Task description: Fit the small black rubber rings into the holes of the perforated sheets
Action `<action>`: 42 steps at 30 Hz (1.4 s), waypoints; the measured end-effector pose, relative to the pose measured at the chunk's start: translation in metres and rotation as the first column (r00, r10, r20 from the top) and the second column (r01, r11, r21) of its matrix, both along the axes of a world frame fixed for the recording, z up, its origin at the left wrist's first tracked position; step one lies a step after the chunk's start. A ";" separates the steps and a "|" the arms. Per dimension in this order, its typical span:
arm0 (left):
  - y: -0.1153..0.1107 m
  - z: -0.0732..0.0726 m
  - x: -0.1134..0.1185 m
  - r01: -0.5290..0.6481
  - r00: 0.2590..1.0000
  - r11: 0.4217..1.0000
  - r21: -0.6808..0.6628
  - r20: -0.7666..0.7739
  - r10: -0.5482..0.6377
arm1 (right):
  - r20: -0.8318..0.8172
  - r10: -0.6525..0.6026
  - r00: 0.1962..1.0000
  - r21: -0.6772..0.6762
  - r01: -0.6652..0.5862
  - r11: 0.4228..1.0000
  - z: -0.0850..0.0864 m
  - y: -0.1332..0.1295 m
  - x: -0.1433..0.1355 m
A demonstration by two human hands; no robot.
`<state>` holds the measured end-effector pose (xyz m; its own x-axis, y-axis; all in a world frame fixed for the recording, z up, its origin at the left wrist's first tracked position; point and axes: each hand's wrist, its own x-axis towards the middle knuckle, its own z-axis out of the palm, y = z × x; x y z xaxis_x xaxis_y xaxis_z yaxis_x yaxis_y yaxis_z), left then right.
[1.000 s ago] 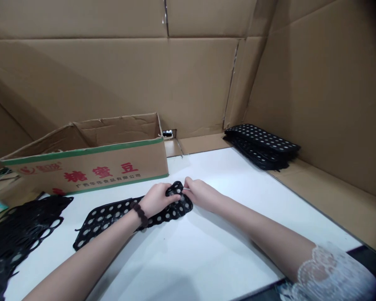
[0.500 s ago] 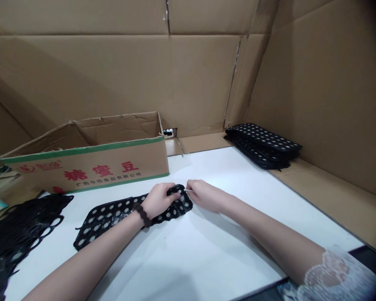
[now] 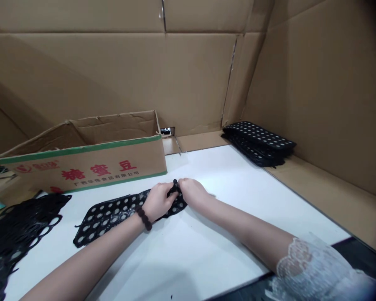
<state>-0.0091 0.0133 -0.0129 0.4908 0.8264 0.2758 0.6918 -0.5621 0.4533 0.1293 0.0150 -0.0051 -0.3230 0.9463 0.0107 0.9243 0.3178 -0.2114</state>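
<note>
A black rubbery sheet (image 3: 105, 215) with rows of round holes lies on the white table, its right end lifted and bunched between my hands. My left hand (image 3: 159, 200), with a dark beaded band at the wrist, is closed on that end, thumb on top. My right hand (image 3: 192, 193) is closed against the sheet's far right corner. Past the back of this hand pokes the pale end of a thin stick-like tool (image 3: 212, 195); the rest is hidden in the fist. Whether the right fingertips also pinch the sheet is hidden.
An open cardboard box (image 3: 90, 163) with green edges stands at the back left. Tangled black ring-shaped scraps (image 3: 21, 234) lie at the left. A stack of black holed sheets (image 3: 260, 142) sits at the back right. Cardboard walls (image 3: 113, 75) enclose the table (image 3: 163, 259).
My right hand has moved slightly left and turned over the sheet's corner, which is now bunched up. The tool's pale tip no longer shows at the fingers. The view has shifted slightly.
</note>
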 end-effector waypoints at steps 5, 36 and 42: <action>0.006 0.005 -0.007 0.038 0.993 0.993 -0.108 0.118 -0.025 | -0.071 0.009 0.997 0.132 0.000 0.991 0.000 0.005 0.012; 0.011 0.007 -0.010 0.063 0.962 0.902 -0.427 0.266 0.058 | -0.530 0.226 0.817 -0.197 -0.378 0.905 0.008 0.008 0.048; 0.010 0.007 -0.009 0.052 0.958 0.900 -0.432 0.275 0.077 | -0.481 0.219 0.849 -0.143 -0.322 0.936 0.008 0.006 0.043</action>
<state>-0.0184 0.0235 -0.0055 0.4356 0.9000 0.0146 0.5066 -0.2585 0.8225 0.1723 0.0207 0.0027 -0.5748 0.8178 0.0289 0.5940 0.4413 -0.6726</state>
